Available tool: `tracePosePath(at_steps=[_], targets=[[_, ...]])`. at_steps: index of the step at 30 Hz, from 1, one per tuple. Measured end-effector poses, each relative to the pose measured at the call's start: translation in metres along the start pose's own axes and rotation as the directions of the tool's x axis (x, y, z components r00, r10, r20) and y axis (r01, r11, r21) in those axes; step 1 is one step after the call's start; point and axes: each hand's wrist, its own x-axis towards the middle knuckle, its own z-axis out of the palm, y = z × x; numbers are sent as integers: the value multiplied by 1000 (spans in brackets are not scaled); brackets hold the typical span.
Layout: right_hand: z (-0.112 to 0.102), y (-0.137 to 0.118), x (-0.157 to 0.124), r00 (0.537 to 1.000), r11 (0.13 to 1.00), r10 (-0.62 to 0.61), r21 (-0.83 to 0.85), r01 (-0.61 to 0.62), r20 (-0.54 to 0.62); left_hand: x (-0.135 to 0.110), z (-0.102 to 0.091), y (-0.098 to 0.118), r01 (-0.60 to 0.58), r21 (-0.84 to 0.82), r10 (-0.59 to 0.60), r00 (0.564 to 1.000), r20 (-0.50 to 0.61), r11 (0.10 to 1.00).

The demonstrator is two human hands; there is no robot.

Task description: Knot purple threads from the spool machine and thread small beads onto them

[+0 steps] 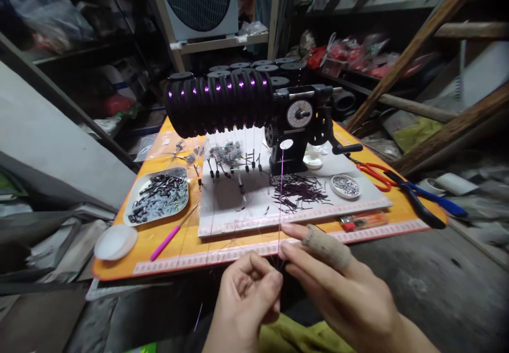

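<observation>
Guiding the purple thread [282, 175], upright before the black machine [293, 157], seemed the step; the next move likely needed steady tension. The left hand [250, 294] was pinched closed, apparently on the thread; the right hand [345, 284] was part-open beside it. A tray [135, 190] held dark pieces [158, 184] and pale pieces [159, 204]; a dish [345, 197], silver bits [345, 185].
</observation>
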Motion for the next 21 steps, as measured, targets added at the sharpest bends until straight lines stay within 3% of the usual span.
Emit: tracePosePath(at_steps=[4,6,9,12,15,16,18,19,21], targets=[[5,4,19,999,998,-29,47,30,-22,-9,-9,3,-191,357,259,953,-155,915],[3,3,29,999,995,-36,89,39,-36,-12,-17,6,-284,527,407,904,-132,801],[2,-1,47,996,972,-88,214,93,-30,-13,-27,16,-452,743,580,807,106,493],[9,-6,67,991,954,-131,277,118,28,-11,-33,27,-609,782,641,655,401,133],[19,-6,83,988,981,-54,191,25,145,-8,-31,30,-594,793,688,519,508,-137],[22,-6,86,984,988,-22,154,-6,177,-8,-29,29,-557,813,721,491,488,-171],[25,-6,89,977,995,16,91,-36,211,-7,-24,24,-521,844,787,464,407,-129],[26,-6,88,978,997,23,66,-37,206,-8,-21,21,-536,842,802,478,359,-58],[23,-6,81,991,999,-3,35,-1,132,-8,-16,17,-574,801,758,596,267,170]])
